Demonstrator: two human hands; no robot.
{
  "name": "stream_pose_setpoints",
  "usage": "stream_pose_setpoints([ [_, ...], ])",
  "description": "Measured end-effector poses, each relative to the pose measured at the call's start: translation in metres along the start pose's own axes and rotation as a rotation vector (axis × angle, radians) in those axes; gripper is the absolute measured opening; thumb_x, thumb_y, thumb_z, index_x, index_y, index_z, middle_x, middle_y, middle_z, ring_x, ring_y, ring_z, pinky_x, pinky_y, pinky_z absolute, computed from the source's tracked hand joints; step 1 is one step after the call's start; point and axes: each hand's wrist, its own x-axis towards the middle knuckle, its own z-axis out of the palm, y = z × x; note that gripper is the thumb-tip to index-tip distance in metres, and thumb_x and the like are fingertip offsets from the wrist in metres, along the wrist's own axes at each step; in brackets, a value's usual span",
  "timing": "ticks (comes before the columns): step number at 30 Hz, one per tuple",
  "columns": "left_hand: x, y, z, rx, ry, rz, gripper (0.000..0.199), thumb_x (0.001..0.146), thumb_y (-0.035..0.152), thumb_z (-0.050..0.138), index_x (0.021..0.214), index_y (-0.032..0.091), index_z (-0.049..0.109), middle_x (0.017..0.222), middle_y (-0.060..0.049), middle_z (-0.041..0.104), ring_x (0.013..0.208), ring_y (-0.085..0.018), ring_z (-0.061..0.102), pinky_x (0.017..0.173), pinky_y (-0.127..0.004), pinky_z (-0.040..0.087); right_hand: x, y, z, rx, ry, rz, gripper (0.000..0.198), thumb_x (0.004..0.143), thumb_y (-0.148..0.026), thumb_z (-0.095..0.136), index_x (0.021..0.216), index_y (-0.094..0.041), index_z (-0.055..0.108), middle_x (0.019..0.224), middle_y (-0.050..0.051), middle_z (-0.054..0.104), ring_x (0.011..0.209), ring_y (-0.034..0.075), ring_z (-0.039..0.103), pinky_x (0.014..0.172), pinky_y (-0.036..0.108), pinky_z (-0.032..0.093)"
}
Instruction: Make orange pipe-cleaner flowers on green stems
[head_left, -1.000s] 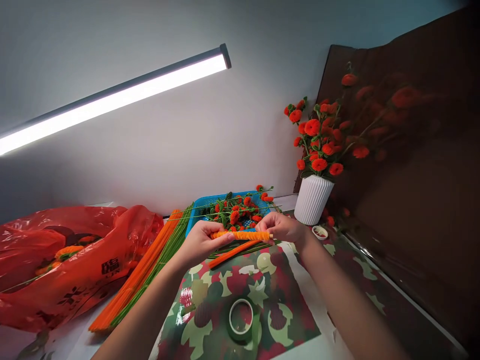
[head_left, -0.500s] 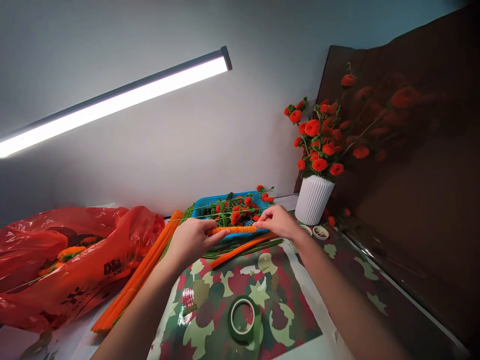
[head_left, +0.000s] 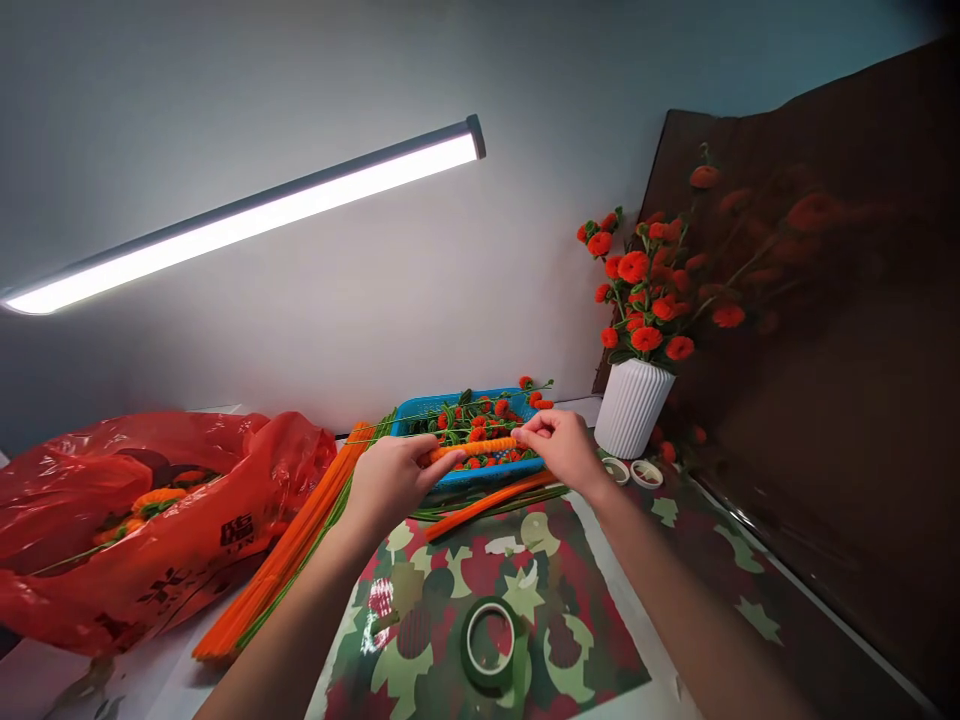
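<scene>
Between my two hands an orange coiled pipe cleaner (head_left: 480, 447) stretches almost level, in front of a blue basket (head_left: 421, 404). My left hand (head_left: 394, 470) pinches its left end between thumb and fingers. At the other end, the fingertips of my right hand (head_left: 556, 440) close on it. Several orange flowers with green stems (head_left: 480, 420) fill the basket. Just below my hands, a short bundle of orange pipe cleaners (head_left: 480, 508) lies on the camouflage-patterned mat (head_left: 450, 610), with green stems beside it.
A roll of green tape (head_left: 489, 642) lies on the mat. Long orange pipe cleaners (head_left: 285, 560) and a red plastic bag (head_left: 225, 520) are at the left. A white vase (head_left: 634, 410) of orange flowers stands at the right, near small white rings (head_left: 646, 474). A lit lamp (head_left: 300, 215) hangs above.
Both hands keep hold of the orange coiled piece, which now tilts up slightly at its right end. The whole view has shifted a little.
</scene>
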Motion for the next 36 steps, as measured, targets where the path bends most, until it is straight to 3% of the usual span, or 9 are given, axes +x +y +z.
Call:
stream_pose_setpoints([
  [3, -0.001, 0.002, 0.006, -0.239, 0.068, -0.108, 0.052, 0.080, 0.058, 0.053, 0.049, 0.020, 0.034, 0.048, 0.005, 0.027, 0.047, -0.010, 0.024, 0.046, -0.023, 0.021, -0.009, -0.007, 0.010, 0.004, 0.217, -0.105, 0.025, 0.082, -0.037, 0.061, 0.065, -0.019, 0.064, 0.056, -0.003, 0.041, 0.059, 0.014, 0.041, 0.063, 0.028, 0.038],
  [6, -0.002, 0.007, 0.016, -0.432, 0.082, -0.175, 0.052, 0.079, 0.057, 0.055, 0.049, 0.020, 0.034, 0.050, 0.005, 0.026, 0.048, -0.009, 0.023, 0.045, -0.023, 0.021, -0.016, -0.005, 0.018, 0.018, 0.462, -0.337, 0.024, 0.085, -0.037, 0.061, 0.070, -0.020, 0.068, 0.056, 0.000, 0.050, 0.059, 0.016, 0.047, 0.065, 0.030, 0.041],
  [9, -0.004, 0.013, 0.024, -0.522, 0.064, -0.203, 0.053, 0.079, 0.056, 0.056, 0.049, 0.021, 0.031, 0.050, 0.006, 0.022, 0.048, -0.009, 0.020, 0.043, -0.023, 0.019, -0.017, 0.000, 0.018, 0.023, 0.512, -0.423, 0.020, 0.085, -0.037, 0.063, 0.074, -0.023, 0.071, 0.064, 0.003, 0.062, 0.062, 0.018, 0.053, 0.071, 0.033, 0.044],
  [13, -0.008, 0.018, 0.024, -0.482, 0.090, -0.184, 0.052, 0.080, 0.053, 0.056, 0.049, 0.020, 0.031, 0.050, 0.006, 0.023, 0.048, -0.009, 0.021, 0.043, -0.023, 0.019, -0.013, 0.001, 0.011, 0.111, 0.444, -0.436, 0.014, 0.083, -0.033, 0.067, 0.073, -0.024, 0.071, 0.069, 0.004, 0.066, 0.068, 0.019, 0.058, 0.073, 0.035, 0.046],
  [19, -0.012, 0.019, 0.016, -0.229, 0.264, -0.026, 0.047, 0.081, 0.049, 0.057, 0.050, 0.019, 0.037, 0.049, 0.006, 0.022, 0.050, -0.010, 0.019, 0.048, -0.023, 0.020, -0.005, -0.002, 0.015, 0.576, 0.360, -0.169, 0.016, 0.072, -0.035, 0.075, 0.065, -0.023, 0.068, 0.071, 0.002, 0.063, 0.075, 0.018, 0.057, 0.075, 0.032, 0.046],
  [25, -0.010, 0.013, 0.011, -0.089, 0.343, -0.002, 0.048, 0.082, 0.049, 0.055, 0.050, 0.020, 0.035, 0.048, 0.006, 0.024, 0.048, -0.010, 0.021, 0.049, -0.024, 0.021, -0.007, -0.003, 0.031, 0.731, 0.282, -0.023, 0.029, 0.060, -0.047, 0.080, 0.062, -0.021, 0.067, 0.076, 0.001, 0.065, 0.066, 0.016, 0.060, 0.067, 0.032, 0.052],
  [31, -0.009, 0.014, 0.008, -0.139, 0.330, -0.011, 0.047, 0.082, 0.050, 0.055, 0.051, 0.019, 0.040, 0.047, 0.007, 0.025, 0.048, -0.010, 0.022, 0.049, -0.023, 0.022, -0.002, -0.001, 0.025, 0.837, 0.258, 0.171, 0.043, 0.050, -0.055, 0.083, 0.068, -0.020, 0.066, 0.060, -0.003, 0.063, 0.053, 0.012, 0.060, 0.058, 0.028, 0.054],
  [36, -0.005, 0.009, 0.007, -0.333, 0.229, -0.030, 0.048, 0.081, 0.050, 0.055, 0.048, 0.018, 0.040, 0.048, 0.006, 0.026, 0.048, -0.009, 0.023, 0.046, -0.022, 0.022, 0.003, -0.003, 0.018, 0.871, 0.092, 0.273, 0.055, 0.040, -0.063, 0.083, 0.065, -0.019, 0.062, 0.052, -0.004, 0.062, 0.044, 0.011, 0.059, 0.047, 0.024, 0.049],
])
